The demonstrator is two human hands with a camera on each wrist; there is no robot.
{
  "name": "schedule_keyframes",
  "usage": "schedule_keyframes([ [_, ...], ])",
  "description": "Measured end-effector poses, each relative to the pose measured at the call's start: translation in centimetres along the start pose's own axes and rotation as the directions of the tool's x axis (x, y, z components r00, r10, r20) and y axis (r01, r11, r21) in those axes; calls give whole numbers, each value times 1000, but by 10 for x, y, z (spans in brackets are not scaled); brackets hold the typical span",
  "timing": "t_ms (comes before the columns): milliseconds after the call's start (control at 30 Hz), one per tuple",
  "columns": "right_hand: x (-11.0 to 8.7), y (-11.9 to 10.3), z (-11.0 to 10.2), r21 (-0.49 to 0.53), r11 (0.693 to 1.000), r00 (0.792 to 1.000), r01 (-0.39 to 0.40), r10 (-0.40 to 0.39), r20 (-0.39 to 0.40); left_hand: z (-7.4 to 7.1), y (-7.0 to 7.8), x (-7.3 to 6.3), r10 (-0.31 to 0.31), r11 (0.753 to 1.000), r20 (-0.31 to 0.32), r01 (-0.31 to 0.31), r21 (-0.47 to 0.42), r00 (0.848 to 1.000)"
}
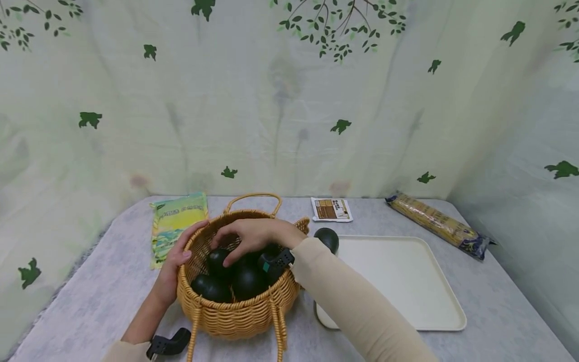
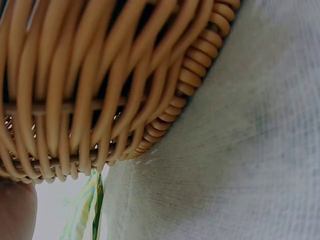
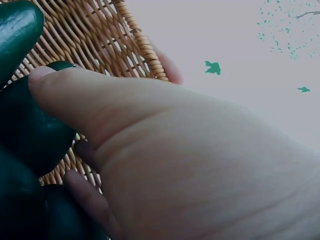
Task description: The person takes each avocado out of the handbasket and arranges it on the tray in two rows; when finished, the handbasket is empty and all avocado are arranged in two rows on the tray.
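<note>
A round wicker basket (image 1: 235,322) with looped handles holds several smooth, dark green, avocado-like fruits (image 1: 250,281). My left hand (image 1: 174,264) grips its left rim, and the left wrist view shows the woven side (image 2: 100,75) up close. Inside the basket, my right hand (image 1: 253,235) bends over one avocado (image 1: 218,261) at the left, thumb on its near side. From the right wrist, the thumb lies against that avocado (image 3: 35,125), with other fingertips partly hidden behind the hand. Another dark green fruit (image 1: 326,240) is outside the basket, by the tray's back left corner.
A cream rectangular tray (image 1: 407,281) lies right of the basket, partly under my right sleeve (image 1: 357,296). Behind are a green-yellow packet (image 1: 178,221) at left, a small brown-white packet (image 1: 331,209) and a long golden package (image 1: 436,222) at right. A leaf-print curtain (image 1: 280,100) surrounds the table.
</note>
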State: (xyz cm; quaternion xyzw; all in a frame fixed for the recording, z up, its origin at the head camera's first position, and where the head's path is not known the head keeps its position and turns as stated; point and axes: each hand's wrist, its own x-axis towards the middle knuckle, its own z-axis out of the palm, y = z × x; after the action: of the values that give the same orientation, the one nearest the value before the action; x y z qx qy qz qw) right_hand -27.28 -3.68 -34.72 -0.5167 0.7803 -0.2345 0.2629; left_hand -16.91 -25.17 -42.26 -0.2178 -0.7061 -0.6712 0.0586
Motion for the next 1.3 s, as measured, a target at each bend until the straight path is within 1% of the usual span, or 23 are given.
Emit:
schedule_keyframes([
  [100, 2, -1, 0, -8, 1000, 1000, 26, -26, 0, -1, 1, 0, -8, 1000, -8, 8, 10, 1000],
  [200, 3, -3, -1, -42, 998, 999, 39, -39, 12, -2, 2, 0, -18, 1000, -12, 19, 13, 1000],
  [333, 3, -4, -1, -68, 997, 999, 28, -27, 26, -2, 2, 0, -28, 1000, -8, 28, 13, 1000],
  [533, 4, -5, 0, -41, 999, 1000, 0, 0, -1, -4, 3, 0, -15, 1000, -11, 15, 2, 1000],
  [700, 3, -5, 0, -68, 998, 1000, -11, 12, 3, -3, 3, 1, -11, 1000, -12, 11, 8, 1000],
  [867, 2, -5, -1, -98, 995, 1000, 2, 0, 18, -3, 2, 1, -3, 1000, -6, 3, 3, 1000],
  [1300, -1, -4, 0, -147, 989, 1000, 31, -31, 1, -2, -1, 1, 14, 1000, -6, -14, 0, 1000],
])
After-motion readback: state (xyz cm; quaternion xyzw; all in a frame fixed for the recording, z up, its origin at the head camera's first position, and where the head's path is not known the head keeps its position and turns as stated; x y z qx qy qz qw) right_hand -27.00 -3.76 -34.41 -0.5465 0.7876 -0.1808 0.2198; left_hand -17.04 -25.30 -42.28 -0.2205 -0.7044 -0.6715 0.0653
